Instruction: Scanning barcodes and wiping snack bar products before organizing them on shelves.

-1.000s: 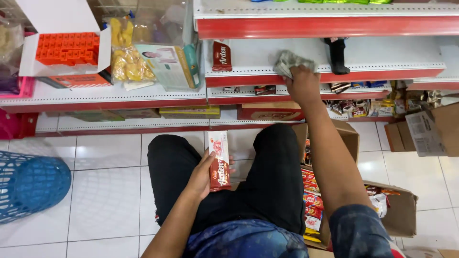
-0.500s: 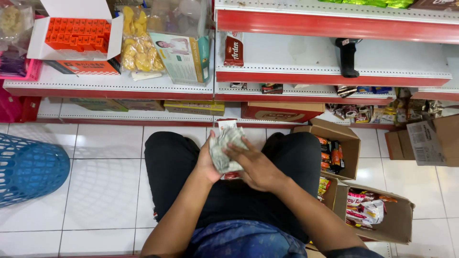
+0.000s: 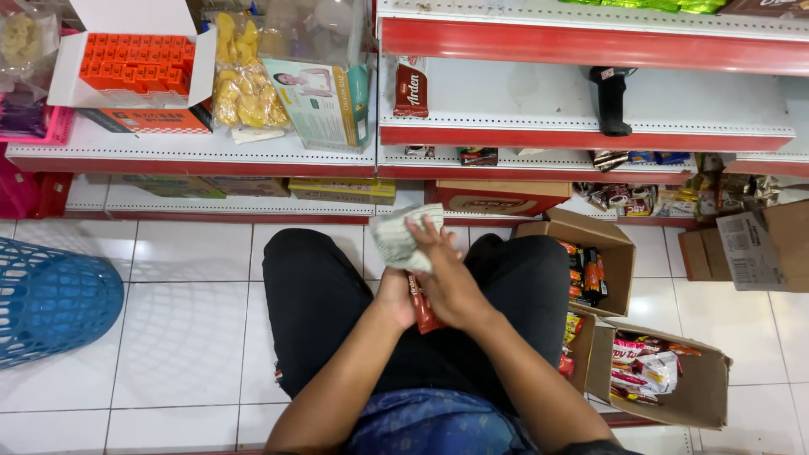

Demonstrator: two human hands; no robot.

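My left hand (image 3: 394, 297) holds a long red snack pack (image 3: 422, 308) over my lap, mostly hidden under my other hand. My right hand (image 3: 447, 274) presses a crumpled grey cloth (image 3: 403, 236) against the upper end of that pack. I crouch in black trousers in front of red-edged white shelves. A matching red snack pack (image 3: 411, 87) stands alone on the left of a bare middle shelf (image 3: 699, 105), and a black handheld device (image 3: 610, 99) rests further right on it.
Two open cardboard boxes (image 3: 618, 247) (image 3: 708, 371) with snack packs sit on the tiled floor at my right. A blue plastic basket (image 3: 50, 299) lies at left. On the left shelf are an orange-filled white box (image 3: 131, 63), bagged yellow snacks (image 3: 240, 84) and a pale carton (image 3: 316, 101).
My right hand left the shelf with the cloth and came down to the pack in my left hand. It has since wiped upward along the pack, exposing its lower red end.
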